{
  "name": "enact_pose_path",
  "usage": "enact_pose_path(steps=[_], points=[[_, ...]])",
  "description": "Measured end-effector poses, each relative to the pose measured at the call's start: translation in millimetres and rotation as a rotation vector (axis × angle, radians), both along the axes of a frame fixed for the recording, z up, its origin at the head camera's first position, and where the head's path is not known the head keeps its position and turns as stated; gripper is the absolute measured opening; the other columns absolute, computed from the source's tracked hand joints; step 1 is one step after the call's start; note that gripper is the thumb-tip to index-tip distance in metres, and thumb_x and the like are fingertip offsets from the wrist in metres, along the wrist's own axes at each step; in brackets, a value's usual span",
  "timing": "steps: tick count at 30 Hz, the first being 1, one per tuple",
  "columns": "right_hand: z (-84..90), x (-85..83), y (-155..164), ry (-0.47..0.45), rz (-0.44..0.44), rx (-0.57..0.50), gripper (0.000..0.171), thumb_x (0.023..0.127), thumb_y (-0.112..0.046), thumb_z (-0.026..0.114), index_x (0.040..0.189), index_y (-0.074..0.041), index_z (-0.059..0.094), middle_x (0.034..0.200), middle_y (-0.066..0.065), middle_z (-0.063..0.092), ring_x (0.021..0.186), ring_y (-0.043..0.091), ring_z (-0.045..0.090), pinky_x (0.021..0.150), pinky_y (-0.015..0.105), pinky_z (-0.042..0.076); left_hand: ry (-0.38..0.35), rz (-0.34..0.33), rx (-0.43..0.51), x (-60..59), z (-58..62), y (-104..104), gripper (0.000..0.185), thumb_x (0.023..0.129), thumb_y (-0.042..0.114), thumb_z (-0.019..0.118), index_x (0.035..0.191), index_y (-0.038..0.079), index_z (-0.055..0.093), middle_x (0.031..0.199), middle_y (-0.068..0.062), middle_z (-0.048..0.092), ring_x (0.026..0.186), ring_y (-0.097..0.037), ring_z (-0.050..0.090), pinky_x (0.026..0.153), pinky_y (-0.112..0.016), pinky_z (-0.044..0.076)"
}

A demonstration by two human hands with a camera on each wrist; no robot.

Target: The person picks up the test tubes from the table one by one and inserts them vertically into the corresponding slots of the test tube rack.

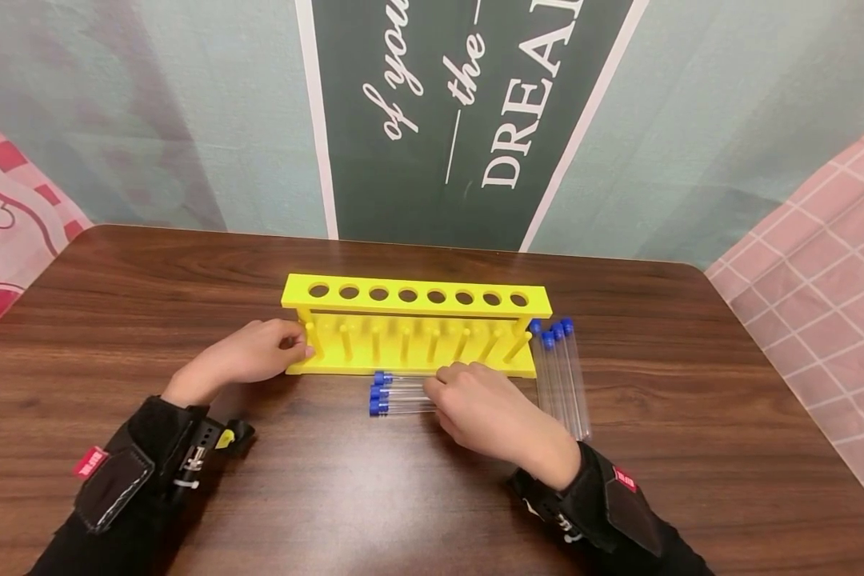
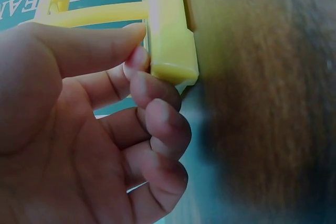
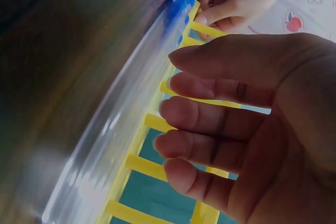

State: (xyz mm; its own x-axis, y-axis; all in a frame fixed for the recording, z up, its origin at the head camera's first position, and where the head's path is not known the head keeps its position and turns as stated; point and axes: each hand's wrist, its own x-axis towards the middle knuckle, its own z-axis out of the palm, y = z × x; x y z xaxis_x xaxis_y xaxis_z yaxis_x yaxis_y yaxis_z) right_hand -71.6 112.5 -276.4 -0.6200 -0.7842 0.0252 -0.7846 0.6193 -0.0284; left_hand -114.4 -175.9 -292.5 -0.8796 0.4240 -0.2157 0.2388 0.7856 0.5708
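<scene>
Clear plastic tubes (image 1: pixel 402 393) with blue caps lay on the table (image 1: pixel 331 496) just in front of the yellow rack (image 1: pixel 414 324). They looked light, smooth and prone to rolling; a pinch at mid-length seemed soundest. The right hand (image 1: pixel 486 412) rested over them, fingers relaxed, gripping nothing. The left hand (image 1: pixel 248 356) pinched the rack's end post. Only the left wrist view showed that pinch closely; only the head view showed more tubes (image 1: pixel 563 376) beside the rack's right end.

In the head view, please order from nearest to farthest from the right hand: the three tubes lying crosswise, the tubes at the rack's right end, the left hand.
1. Three crosswise tubes, at the right hand's fingertips.
2. Tubes at rack's right end, just right.
3. Left hand, far left.
</scene>
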Motion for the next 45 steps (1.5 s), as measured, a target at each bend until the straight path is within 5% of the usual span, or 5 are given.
enact_pose_path(steps=[22, 45], points=[[-12.4, 0.9, -7, 0.000, -0.024, 0.022, 0.010, 0.083, -0.007, 0.061, 0.073, -0.008, 0.057, 0.064, -0.001, 0.051, 0.057, 0.014, 0.051, 0.054, 0.026, 0.041, -0.029, 0.014, 0.031, -0.4, -1.2, 1, 0.022, 0.092, 0.017, 0.052, 0.072, 0.008, 0.048, 0.060, -0.001, 0.039, 0.052, -0.015, 0.035, 0.052, -0.029, 0.029], [-8.4, 3.9, -8, -0.005, -0.049, 0.034, 0.017, 0.078, -0.006, 0.063, 0.065, -0.009, 0.053, 0.056, -0.003, 0.041, 0.049, 0.010, 0.038, 0.044, 0.022, 0.030, -0.012, 0.002, 0.033, 0.4, -1.1, 1, 0.023, 0.093, 0.017, 0.051, 0.072, 0.008, 0.047, 0.060, 0.000, 0.038, 0.052, -0.014, 0.034, 0.053, -0.029, 0.029]])
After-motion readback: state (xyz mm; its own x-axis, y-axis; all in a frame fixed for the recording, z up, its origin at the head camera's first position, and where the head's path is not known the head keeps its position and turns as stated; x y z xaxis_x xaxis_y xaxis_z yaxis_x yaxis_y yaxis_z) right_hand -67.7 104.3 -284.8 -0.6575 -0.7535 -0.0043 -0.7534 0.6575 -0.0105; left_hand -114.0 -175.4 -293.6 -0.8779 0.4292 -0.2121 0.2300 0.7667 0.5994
